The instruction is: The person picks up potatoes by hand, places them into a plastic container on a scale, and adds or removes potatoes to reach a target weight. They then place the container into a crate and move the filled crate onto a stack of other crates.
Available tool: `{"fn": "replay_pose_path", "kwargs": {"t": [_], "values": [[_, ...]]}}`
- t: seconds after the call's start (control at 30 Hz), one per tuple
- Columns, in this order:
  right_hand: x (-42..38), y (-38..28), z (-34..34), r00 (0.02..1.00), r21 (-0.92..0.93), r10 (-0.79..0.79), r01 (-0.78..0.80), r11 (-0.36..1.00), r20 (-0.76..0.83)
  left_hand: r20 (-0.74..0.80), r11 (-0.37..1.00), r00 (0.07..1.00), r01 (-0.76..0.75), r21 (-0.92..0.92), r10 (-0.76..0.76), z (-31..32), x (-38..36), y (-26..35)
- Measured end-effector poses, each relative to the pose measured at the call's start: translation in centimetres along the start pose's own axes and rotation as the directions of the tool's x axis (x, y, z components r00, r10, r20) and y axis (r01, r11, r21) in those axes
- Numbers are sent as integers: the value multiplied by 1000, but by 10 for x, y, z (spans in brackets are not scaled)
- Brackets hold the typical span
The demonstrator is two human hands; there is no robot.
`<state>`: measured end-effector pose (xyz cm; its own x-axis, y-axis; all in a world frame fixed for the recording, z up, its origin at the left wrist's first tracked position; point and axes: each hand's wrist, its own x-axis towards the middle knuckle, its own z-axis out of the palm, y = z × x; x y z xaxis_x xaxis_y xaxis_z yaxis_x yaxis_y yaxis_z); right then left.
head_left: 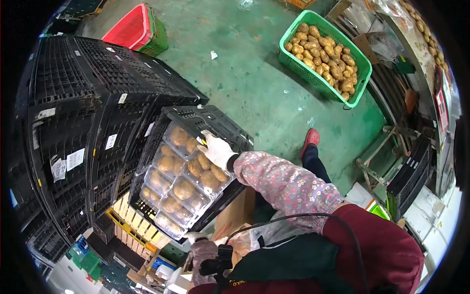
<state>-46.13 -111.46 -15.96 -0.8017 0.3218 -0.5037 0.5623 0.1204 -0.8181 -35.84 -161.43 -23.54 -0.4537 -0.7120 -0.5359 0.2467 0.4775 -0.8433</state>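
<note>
A black plastic crate [142, 182] holds several clear plastic packs of potatoes [184, 188], laid in rows. My right hand [217, 150], in a white glove, is closed on the crate's edge beside the upper packs, with a small yellow piece at its fingers. At the crate's lower corner is my left hand [196, 237], also gloved in white. It grips the rim there, and its fingers are partly hidden. Both forearms wear floral sleeves.
Tall stacks of black crates [63, 122] with paper labels stand on the left. A green basket of loose potatoes [313, 73] sits on the green floor. Nested red and green baskets [129, 29] stand at the back. A workbench [416, 44] runs along the right.
</note>
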Motion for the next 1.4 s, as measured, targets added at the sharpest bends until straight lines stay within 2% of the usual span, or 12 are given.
{"fn": "replay_pose_path", "kwargs": {"t": [0.17, 0.43, 0.53, 0.7, 0.8, 0.9, 0.97, 1.0, 1.03, 1.1, 1.17, 1.4], "values": [[20, 7, 1, 995, 31, -89, 88, 996, 50, 38, 839, 911, -393, 376, 410, -70, -116, -7], [34, 47, 14, 945, 128, -322, 313, 941, 56, -30, 936, 987, -138, 325, 156, -8, -25, 9], [33, 27, -8, 894, 167, -124, 56, 984, 431, -45, 944, 991, -108, 311, 128, -3, -22, 10], [58, 31, -23, 810, 8, -352, 395, 919, 470, -102, 980, 994, -6, 197, 26, 12, -8, 27], [58, 38, -112, 882, -34, -110, 141, 989, 459, -164, 999, 986, 7, 53, 2, 12, -13, 50], [64, 141, -163, 961, 829, -88, -179, 530, 264, -322, 922, 931, -267, -279, 172, -44, -81, 60], [17, 187, -203, 979, 838, 118, -201, 507, 164, -372, 886, 893, -369, -280, 254, -87, -126, 60], [0, 223, -202, 931, 775, 365, -242, 584, 16, -239, 910, 902, -282, 302, 359, -113, -163, 58], [-26, 239, -198, 810, 713, 566, -304, 632, -155, -301, 930, 885, -298, 217, 354, -89, -110, 62], [-61, 305, -187, 806, 438, 544, -413, 798, -232, -163, 861, 941, -190, 472, 297, -69, -61, 77], [-112, 292, -187, 807, 565, 590, -501, 655, 31, -402, 972, 887, -234, 36, 228, -48, -24, 78], [-182, 327, -171, 861, 183, 503, -507, 842, 70, -251, 951, 920, -272, 145, 301, -48, -91, 94]]}}
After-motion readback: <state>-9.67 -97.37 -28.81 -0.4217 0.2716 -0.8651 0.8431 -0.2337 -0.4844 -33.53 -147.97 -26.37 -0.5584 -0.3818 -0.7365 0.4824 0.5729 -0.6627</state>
